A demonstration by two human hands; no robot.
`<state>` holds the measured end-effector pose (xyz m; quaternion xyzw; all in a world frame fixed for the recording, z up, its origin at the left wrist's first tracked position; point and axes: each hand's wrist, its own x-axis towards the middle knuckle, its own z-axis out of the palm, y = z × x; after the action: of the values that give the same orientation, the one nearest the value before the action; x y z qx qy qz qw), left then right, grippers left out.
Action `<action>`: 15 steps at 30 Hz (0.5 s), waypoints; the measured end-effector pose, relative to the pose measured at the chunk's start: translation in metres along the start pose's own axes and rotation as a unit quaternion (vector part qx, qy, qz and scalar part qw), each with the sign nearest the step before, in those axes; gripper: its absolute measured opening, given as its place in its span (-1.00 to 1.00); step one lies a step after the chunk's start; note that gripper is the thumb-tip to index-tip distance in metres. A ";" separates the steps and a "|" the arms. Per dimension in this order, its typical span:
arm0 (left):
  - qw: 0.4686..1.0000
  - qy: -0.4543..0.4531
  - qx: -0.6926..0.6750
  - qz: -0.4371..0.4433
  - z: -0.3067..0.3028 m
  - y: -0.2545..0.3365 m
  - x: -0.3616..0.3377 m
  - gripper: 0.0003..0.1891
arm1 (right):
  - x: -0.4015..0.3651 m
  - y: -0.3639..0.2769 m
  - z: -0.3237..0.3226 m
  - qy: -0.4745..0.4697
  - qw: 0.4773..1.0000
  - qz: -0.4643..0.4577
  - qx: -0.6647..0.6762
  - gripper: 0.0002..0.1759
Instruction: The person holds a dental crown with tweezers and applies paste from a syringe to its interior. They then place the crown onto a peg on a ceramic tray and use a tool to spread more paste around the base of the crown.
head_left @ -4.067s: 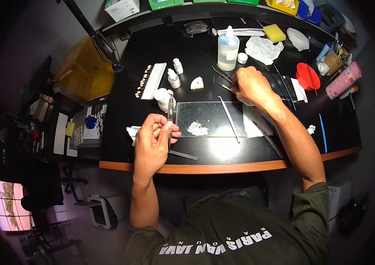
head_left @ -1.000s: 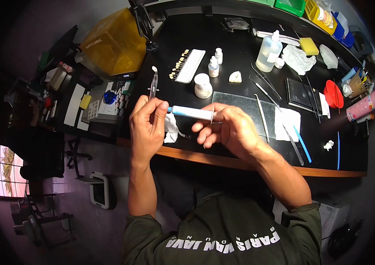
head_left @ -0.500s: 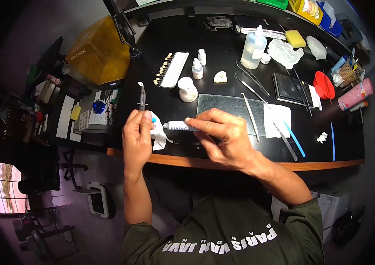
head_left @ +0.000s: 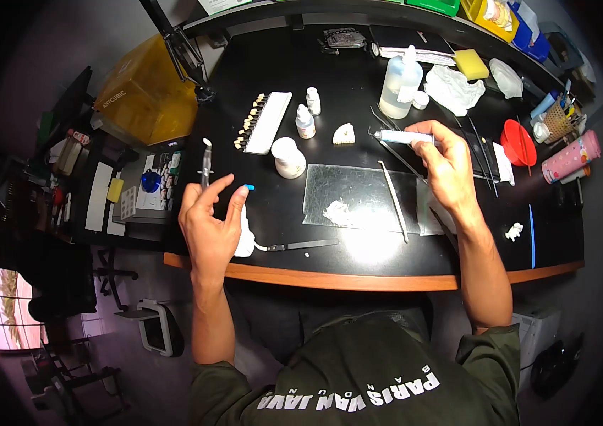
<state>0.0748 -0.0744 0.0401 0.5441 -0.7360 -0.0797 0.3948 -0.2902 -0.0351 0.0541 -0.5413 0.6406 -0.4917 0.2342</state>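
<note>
My left hand [head_left: 209, 226] is closed around metal tweezers [head_left: 206, 167] that point up, with a small white tooth-shaped piece [head_left: 207, 142] at their tip. A small blue cap [head_left: 249, 187] sits by the tip of my left thumb; its grip is partly hidden. In my right hand [head_left: 449, 167] is a whitish syringe [head_left: 402, 136], gripped between thumb and fingers, its thin nozzle pointing left. Below and between the hands lies a glass slab [head_left: 320, 190] with a white smear [head_left: 337, 211]. A white-handled instrument [head_left: 393, 202] rests across the slab's right part.
A white jar [head_left: 289, 160], a dropper bottle [head_left: 305, 124], a shade guide [head_left: 267, 122] and a tooth model [head_left: 344, 134] stand behind the slab. A large clear bottle [head_left: 399, 89] is farther back. A red bowl [head_left: 519, 143] and pink flask [head_left: 571, 156] are right.
My right hand has carried the syringe away from my left hand, to the right and farther back. My left index finger and thumb have spread. The view has shifted slightly.
</note>
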 end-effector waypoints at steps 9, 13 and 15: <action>0.985 -0.124 -0.075 0.093 0.063 0.094 0.054 -0.63 | 0.002 0.015 0.007 0.033 0.999 -0.007 -0.040 -0.76; 0.985 -0.087 -0.060 0.139 0.112 0.103 0.062 -0.66 | 0.014 0.009 0.020 0.033 0.995 -0.024 -0.091 -0.72; 0.989 -0.080 -0.037 0.116 0.127 0.102 0.062 -0.66 | 0.020 0.014 0.030 0.026 0.996 -0.035 -0.076 -0.73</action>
<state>-0.0917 -0.1273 0.0410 0.4320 -0.8201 -0.1035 0.3608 -0.2782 -0.0659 0.0347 -0.5663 0.6629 -0.4634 0.1585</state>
